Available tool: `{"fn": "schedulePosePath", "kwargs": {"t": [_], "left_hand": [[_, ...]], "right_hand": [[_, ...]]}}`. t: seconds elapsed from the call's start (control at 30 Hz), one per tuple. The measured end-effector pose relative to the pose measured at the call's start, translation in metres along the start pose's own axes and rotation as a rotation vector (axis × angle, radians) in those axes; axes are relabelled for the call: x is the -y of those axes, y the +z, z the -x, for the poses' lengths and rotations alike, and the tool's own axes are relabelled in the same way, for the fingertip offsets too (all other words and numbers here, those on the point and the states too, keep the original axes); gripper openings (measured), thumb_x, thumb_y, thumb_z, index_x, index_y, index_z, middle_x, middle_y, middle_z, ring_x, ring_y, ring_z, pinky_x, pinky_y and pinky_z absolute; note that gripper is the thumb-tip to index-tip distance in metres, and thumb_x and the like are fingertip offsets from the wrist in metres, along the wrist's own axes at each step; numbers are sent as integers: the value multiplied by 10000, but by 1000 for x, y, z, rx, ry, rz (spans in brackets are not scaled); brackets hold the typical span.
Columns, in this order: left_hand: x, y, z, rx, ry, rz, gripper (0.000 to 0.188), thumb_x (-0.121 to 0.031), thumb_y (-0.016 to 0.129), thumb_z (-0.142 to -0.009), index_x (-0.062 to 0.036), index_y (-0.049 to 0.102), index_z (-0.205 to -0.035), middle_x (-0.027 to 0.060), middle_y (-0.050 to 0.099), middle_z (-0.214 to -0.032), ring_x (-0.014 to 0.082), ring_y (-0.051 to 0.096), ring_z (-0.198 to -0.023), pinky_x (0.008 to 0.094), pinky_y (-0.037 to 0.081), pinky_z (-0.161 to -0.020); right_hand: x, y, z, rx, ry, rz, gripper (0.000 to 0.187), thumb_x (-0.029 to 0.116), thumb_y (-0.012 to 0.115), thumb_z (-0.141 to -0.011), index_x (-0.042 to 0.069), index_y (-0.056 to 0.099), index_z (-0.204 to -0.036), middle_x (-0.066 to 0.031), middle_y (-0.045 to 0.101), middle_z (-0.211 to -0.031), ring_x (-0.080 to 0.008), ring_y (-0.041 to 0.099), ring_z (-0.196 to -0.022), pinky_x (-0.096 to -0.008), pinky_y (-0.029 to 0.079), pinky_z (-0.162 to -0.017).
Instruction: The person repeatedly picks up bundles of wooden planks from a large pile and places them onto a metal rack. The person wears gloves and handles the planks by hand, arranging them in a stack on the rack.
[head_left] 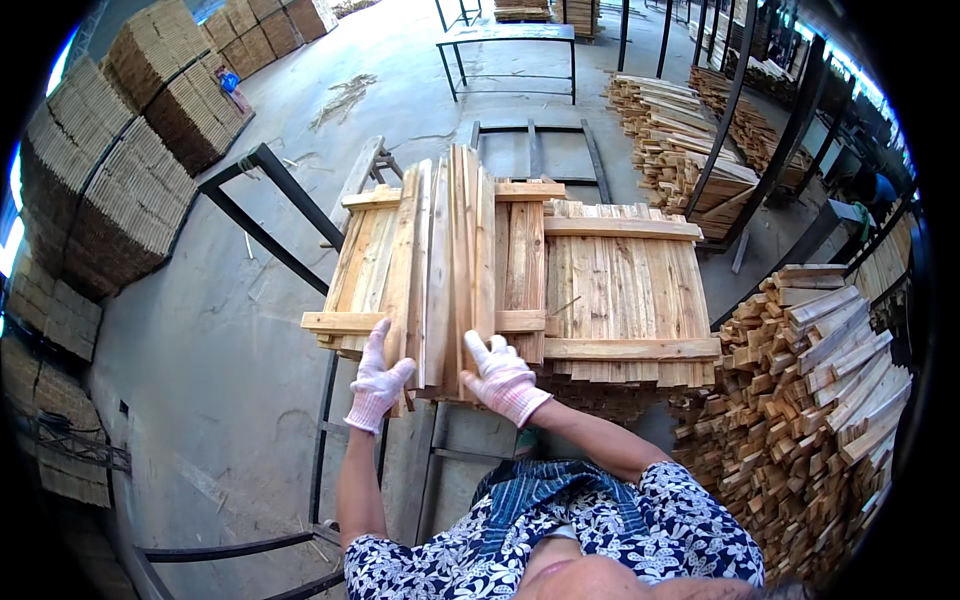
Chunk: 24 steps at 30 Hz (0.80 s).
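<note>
Framing the near end of a bunch of loose wooden slats (440, 265), two gloved hands show in the head view; the left hand (380, 385) lies toward eight o'clock, at the bunch's left edge; the right hand (500, 380) sits between five and six o'clock, fingers partly spread, at its right edge; I cannot tell whether either one grips. The bunch is just left of centre, long ends pointing toward twelve and six; it lies across a slatted panel (360, 255) with crosspieces; a second slatted panel (625, 285) with two crosspieces sits just beside that at three o'clock. A big heap of slats (800, 420) fills four o'clock; more piled boards (685, 145) lie toward two; a metal-legged table (507, 34) stands at twelve; tall strapped stacks (110, 170) rise at ten, near a person in blue (229, 82).
</note>
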<state>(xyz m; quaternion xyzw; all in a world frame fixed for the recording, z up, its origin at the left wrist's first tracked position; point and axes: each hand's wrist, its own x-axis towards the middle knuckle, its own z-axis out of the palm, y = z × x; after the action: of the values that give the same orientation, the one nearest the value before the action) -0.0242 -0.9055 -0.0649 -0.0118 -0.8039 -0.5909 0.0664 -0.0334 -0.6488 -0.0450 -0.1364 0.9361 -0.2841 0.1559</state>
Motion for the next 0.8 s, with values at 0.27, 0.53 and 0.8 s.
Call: {"fn": "schedulePosePath", "kwargs": {"t": [0.27, 0.53, 0.8], "left_hand": [[-39, 15, 23, -115, 36, 231, 792, -35, 691, -859, 7, 311, -1553, 172, 364, -1559, 258, 388, -1427, 385, 378, -1160], [-75, 78, 18, 36, -146, 831, 752, -220, 699, -879, -124, 362, -1545, 161, 601, -1240, 197, 642, -988, 343, 581, -864], [-44, 163, 8, 127, -344, 644, 683, -96, 618, -993, -41, 301, -1595, 93, 456, -1523, 146, 517, -1285, 259, 414, -1096]], "right_hand": [[-41, 33, -27, -127, 90, -545, 1002, 233, 761, -779, 118, 217, -1612, -305, 342, -1432, -418, 446, -1329, -397, 409, -1106], [-66, -1, -18, -2, -8, -1468, 1078, 23, 776, -809, 93, 100, -1645, -149, 309, -1620, -233, 524, -1282, -322, 506, -1006], [-81, 17, -18, 27, 26, -1623, 801, 181, 600, -1008, 57, 119, -1636, -99, 408, -1546, -172, 418, -1380, -295, 359, -1143]]}}
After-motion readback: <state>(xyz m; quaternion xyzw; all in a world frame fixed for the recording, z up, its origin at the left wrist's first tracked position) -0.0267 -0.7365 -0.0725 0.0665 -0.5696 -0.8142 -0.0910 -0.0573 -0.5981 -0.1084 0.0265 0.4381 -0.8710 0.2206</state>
